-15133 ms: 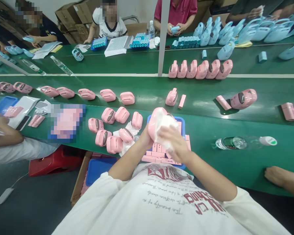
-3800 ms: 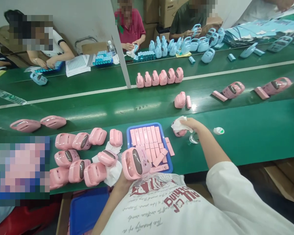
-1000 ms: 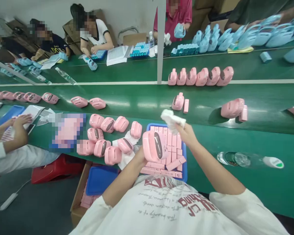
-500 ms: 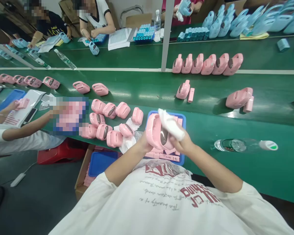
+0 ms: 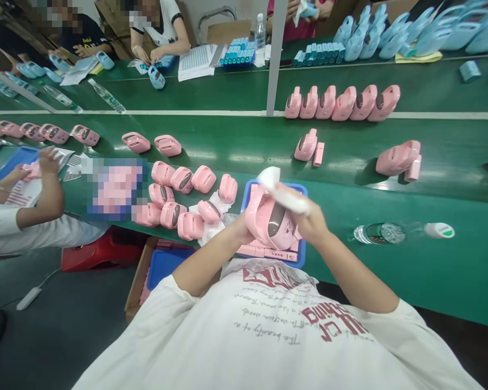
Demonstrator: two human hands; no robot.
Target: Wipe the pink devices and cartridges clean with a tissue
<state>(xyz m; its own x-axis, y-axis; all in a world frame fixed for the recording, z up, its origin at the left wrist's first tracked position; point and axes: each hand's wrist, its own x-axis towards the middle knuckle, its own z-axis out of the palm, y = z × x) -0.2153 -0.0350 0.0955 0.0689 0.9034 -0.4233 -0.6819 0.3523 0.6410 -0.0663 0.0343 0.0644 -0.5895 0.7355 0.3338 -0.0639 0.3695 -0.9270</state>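
My left hand (image 5: 243,229) is closed on the left side of a pink plastic housing (image 5: 261,219), which has a loop handle and a dark oval window. The housing is tilted above a blue tray (image 5: 303,250) of pink rectangular parts (image 5: 264,251). In my right hand (image 5: 312,221) is a folded white cloth (image 5: 289,198), held against the housing's upper right side. Part of the cloth sticks up past the handle. The fingertips of both hands are partly hidden behind the housing and cloth.
Several similar pink housings (image 5: 204,181) stand left of the tray, some on white wrapping (image 5: 211,232). A clear bottle (image 5: 384,233) lies to the right. More pink housings (image 5: 343,103) line the far side. A co-worker's hand (image 5: 49,161) is at left. An open carton (image 5: 140,281) sits below the table edge.
The housing has turned so its window and printed front show more. The cloth has shifted and lies flatter across its right side. At left, a co-worker's arm has drawn back from the blurred tray.
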